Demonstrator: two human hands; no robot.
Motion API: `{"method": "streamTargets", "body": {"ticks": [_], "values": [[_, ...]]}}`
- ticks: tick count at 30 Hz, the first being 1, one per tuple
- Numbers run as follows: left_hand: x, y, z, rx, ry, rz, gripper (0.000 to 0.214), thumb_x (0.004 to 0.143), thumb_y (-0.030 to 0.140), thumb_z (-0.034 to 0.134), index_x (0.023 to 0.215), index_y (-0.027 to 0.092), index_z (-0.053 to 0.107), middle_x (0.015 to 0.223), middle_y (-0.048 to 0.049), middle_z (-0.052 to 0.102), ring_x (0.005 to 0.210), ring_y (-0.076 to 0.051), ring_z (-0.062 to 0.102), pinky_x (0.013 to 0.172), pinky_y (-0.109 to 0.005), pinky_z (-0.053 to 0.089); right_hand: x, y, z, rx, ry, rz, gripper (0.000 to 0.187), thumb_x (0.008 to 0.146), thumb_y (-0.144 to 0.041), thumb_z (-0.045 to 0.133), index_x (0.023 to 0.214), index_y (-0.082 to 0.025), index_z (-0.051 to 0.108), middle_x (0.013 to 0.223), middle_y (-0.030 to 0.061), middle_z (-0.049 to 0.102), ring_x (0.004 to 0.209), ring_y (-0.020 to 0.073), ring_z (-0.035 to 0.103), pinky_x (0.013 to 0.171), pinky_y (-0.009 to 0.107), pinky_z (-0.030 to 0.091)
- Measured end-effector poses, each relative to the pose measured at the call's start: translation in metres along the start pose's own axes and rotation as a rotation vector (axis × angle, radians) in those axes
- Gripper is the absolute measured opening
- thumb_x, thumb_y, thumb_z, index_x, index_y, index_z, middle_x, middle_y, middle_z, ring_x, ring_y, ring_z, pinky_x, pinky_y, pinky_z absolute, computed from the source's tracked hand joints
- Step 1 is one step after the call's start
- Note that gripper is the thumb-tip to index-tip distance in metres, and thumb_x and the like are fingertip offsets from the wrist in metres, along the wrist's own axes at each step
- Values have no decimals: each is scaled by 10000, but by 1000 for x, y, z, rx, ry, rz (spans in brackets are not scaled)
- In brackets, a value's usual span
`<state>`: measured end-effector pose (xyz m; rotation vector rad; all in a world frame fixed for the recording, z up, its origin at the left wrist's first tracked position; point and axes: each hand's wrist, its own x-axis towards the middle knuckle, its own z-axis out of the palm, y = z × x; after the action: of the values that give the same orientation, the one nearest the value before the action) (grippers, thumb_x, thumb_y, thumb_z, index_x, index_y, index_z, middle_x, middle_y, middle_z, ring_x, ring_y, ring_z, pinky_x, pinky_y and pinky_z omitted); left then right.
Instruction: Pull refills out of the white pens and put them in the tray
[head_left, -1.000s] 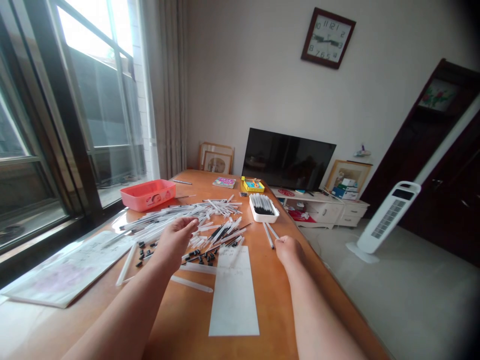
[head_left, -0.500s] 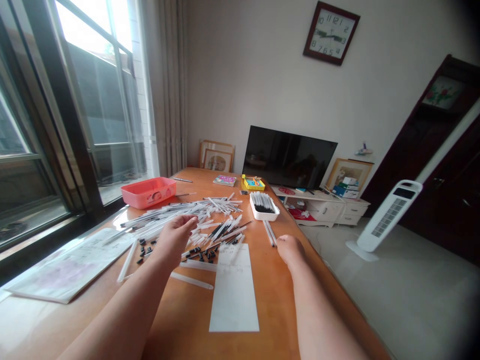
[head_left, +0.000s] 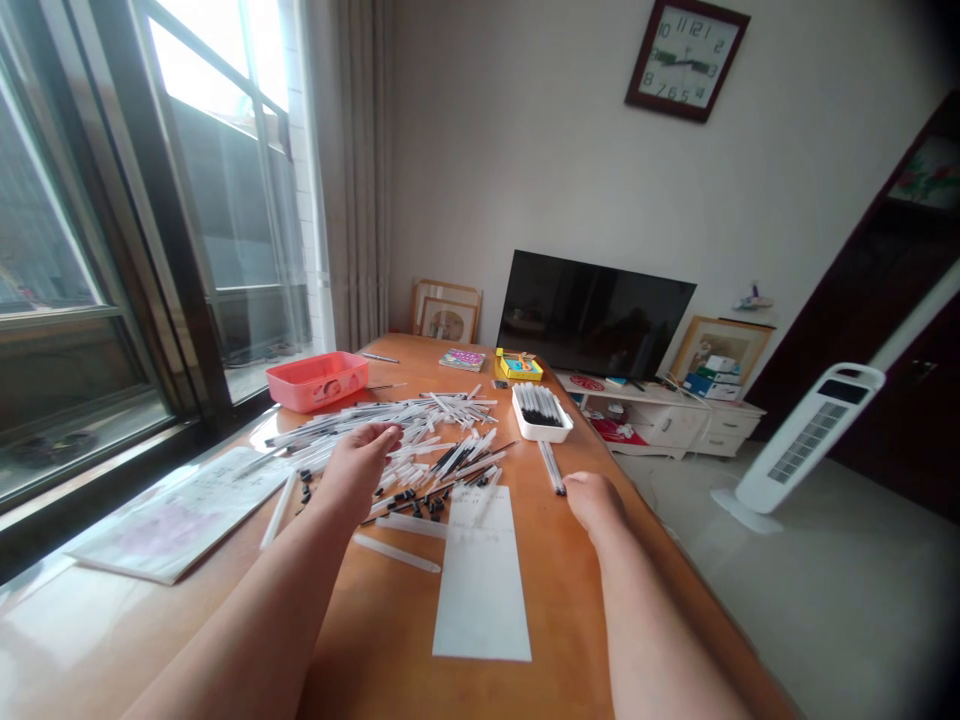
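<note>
My left hand (head_left: 356, 468) hovers palm-up over a scattered pile of white pen barrels (head_left: 405, 425) and small black caps (head_left: 409, 497), fingers loosely curled with nothing visibly in them. My right hand (head_left: 592, 500) rests on the orange table (head_left: 555, 590) in a closed fist, its knuckles just behind two pens (head_left: 553, 466) lying side by side; whether it holds anything is hidden. A white tray (head_left: 541, 412) of black-tipped pens stands beyond them. A white paper strip (head_left: 482, 575) lies between my forearms.
A pink tub (head_left: 318, 380) sits at the table's far left by the window. A printed sheet (head_left: 184, 510) lies at the left edge. A yellow box (head_left: 519, 366) and a booklet (head_left: 462, 359) lie at the far end. A TV (head_left: 596, 318) and tower fan (head_left: 802, 440) stand beyond.
The view has shifted slightly so everything sits a bit further right. Both hands hold roughly the same place over the table; the right fist has edged back from the two pens.
</note>
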<state>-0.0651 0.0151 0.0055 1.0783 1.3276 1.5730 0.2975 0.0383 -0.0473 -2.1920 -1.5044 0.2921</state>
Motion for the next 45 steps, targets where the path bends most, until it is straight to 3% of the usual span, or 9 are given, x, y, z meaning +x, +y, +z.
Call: {"method": "streamTargets", "body": {"ticks": [8, 14, 17, 20, 24, 29, 37, 45], "values": [[0, 10, -9, 30, 71, -9, 438, 650, 498, 769, 912, 150, 719, 920, -110, 732, 832, -211, 648, 709, -301, 453, 0, -1, -3, 27, -46, 22, 304, 841, -379, 519, 743, -225, 762, 798, 102, 740, 701, 227, 646, 562, 287, 342], [5, 7, -17, 287, 66, 47, 359, 662, 417, 700, 897, 146, 717, 776, -60, 710, 695, -183, 609, 622, -274, 439, 0, -2, -6, 41, -33, 28, 283, 839, -367, 520, 828, -246, 776, 902, 99, 757, 795, 250, 669, 598, 290, 371], [11, -2, -22, 532, 3, 90, 287, 689, 359, 649, 883, 161, 722, 727, -33, 695, 657, -176, 594, 596, -266, 424, 0, -4, -9, 53, 4, 47, 305, 847, -379, 503, 949, -264, 766, 978, 96, 754, 858, 264, 671, 618, 292, 383], [13, -10, -25, 794, -133, 108, 195, 690, 288, 616, 813, 184, 726, 660, -14, 675, 627, -174, 586, 578, -259, 403, -3, -10, -13, 97, 82, 39, 333, 859, -397, 490, 1046, -278, 737, 1046, 81, 749, 893, 266, 667, 628, 293, 387], [5, -13, -21, 1020, -339, 142, 174, 671, 207, 584, 761, 214, 732, 669, -8, 688, 641, -169, 601, 565, -246, 382, -17, -26, -19, 149, 176, -79, 297, 868, -369, 489, 1018, -275, 727, 1028, 58, 751, 884, 246, 653, 634, 286, 374], [-3, -10, -11, 1147, -490, 158, 209, 655, 201, 592, 788, 239, 750, 714, -11, 707, 653, -173, 621, 557, -244, 379, -37, -45, -22, 207, 172, -212, 239, 879, -343, 500, 925, -260, 720, 909, 40, 742, 774, 202, 620, 608, 270, 341], [-4, -14, -1, 1284, -479, 331, 216, 656, 213, 596, 780, 273, 762, 884, -37, 708, 767, -201, 638, 621, -269, 405, -43, -50, -18, 273, 170, -288, 240, 887, -342, 487, 832, -237, 695, 765, 30, 702, 700, 188, 596, 584, 266, 304], [-12, -11, 6, 1375, -462, 339, 221, 705, 216, 554, 776, 286, 752, 920, -47, 705, 824, -220, 639, 680, -298, 418, -46, -54, -17, 308, 180, -304, 224, 873, -323, 491, 795, -240, 684, 750, 21, 701, 701, 191, 597, 592, 265, 317]]}}
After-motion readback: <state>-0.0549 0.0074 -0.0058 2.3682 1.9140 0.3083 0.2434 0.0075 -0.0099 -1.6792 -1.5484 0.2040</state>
